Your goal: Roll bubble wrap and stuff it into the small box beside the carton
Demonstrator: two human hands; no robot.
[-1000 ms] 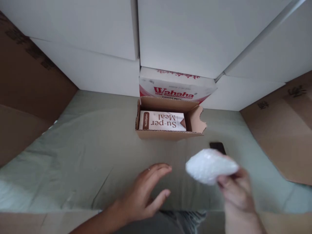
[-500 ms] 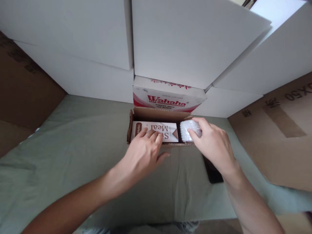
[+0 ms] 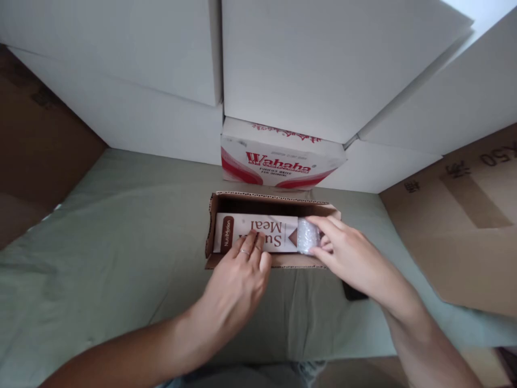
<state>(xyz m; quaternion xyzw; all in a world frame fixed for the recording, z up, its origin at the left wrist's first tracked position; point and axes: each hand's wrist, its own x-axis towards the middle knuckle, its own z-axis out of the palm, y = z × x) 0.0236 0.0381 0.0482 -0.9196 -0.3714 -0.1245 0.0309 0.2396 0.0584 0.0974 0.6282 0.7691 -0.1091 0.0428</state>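
Note:
An open brown cardboard box (image 3: 278, 196) stands in front of me, with a white and brown carton (image 3: 238, 223) lettered "Meal" lying inside it. My left hand (image 3: 240, 277) rests its outstretched fingers on the carton's top near the front edge. At the carton's right end sits a bubble-wrapped item (image 3: 307, 235), and what is inside the wrap cannot be made out. My right hand (image 3: 343, 245) pinches this item between thumb and fingers at the right side of the box.
A red and white Wahaha carton (image 3: 278, 164) stands behind the box, against large white boxes (image 3: 299, 64). Brown cardboard (image 3: 456, 215) flanks the right, more (image 3: 40, 140) the left. A dark flat object (image 3: 354, 291) lies partly under my right arm on the green cloth (image 3: 133, 215).
The cardboard box now sits nearer me, with a gap to the Wahaha carton. The bubble-wrapped item has moved left, up against the carton's end. Both hands stay on their things.

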